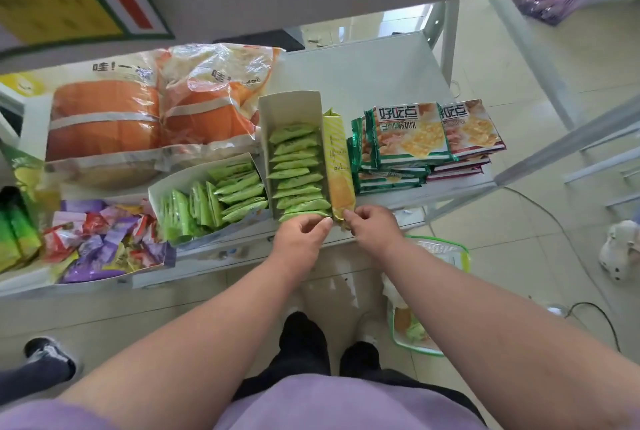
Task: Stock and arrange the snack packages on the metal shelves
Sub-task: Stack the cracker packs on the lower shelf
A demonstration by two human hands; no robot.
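Note:
A long open display box [313,104] full of small green snack packets [298,170] lies on the white metal shelf [374,66]. Its yellow outer side [339,159] faces right. My left hand [303,239] pinches the box's near end beside the front packets. My right hand [372,227] pinches the near yellow corner of the same box. A second open box [166,187] of green packets lies tilted just to the left.
Two big orange snack bags [156,111] lie at the back left. Stacks of green and red biscuit packs [426,138] sit right of the box. A tray of mixed purple and red sweets [104,242] stands front left. A green-rimmed bag [433,256] is on the floor.

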